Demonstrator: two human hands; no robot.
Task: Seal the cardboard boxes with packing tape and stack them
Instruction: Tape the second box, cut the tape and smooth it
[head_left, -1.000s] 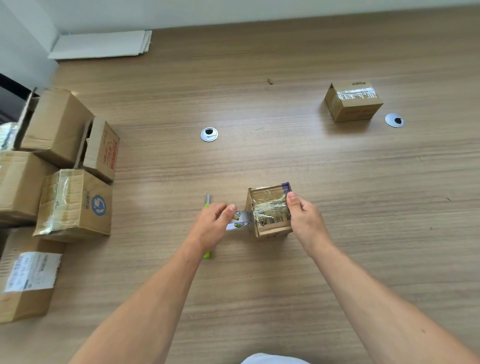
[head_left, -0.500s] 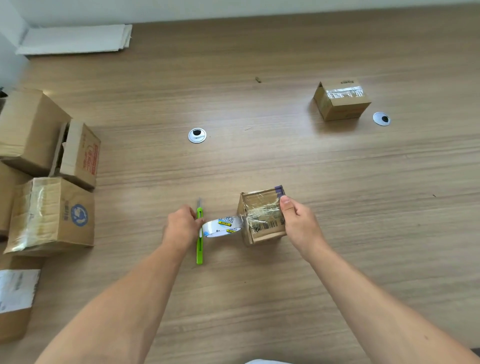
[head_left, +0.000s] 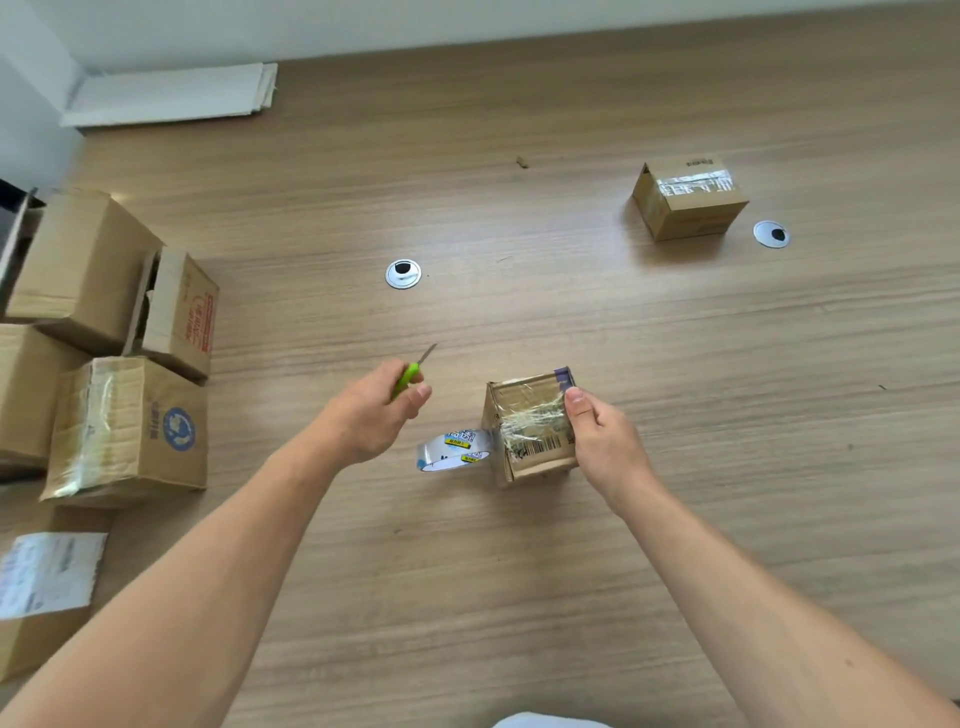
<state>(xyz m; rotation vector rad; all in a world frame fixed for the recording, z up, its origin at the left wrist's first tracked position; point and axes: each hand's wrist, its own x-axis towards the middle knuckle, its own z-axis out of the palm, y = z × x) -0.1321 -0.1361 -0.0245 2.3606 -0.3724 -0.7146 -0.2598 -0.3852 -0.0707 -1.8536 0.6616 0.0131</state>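
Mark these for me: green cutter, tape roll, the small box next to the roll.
green cutter (head_left: 408, 376): head view, on the green handle just below the blade.
tape roll (head_left: 454, 447): head view, on the outer band near the printed labels.
small box (head_left: 530, 423): head view, on the taped face turned toward the camera.

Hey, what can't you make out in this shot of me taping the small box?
- Head view: green cutter handle, hidden inside the left hand.
- Head view: whether tape joins the tape roll to the small box; clear film, too faint.
- Head view: small box's right side, covered by the right hand.
- Head view: labelled box, cut by the left edge, print blurred.
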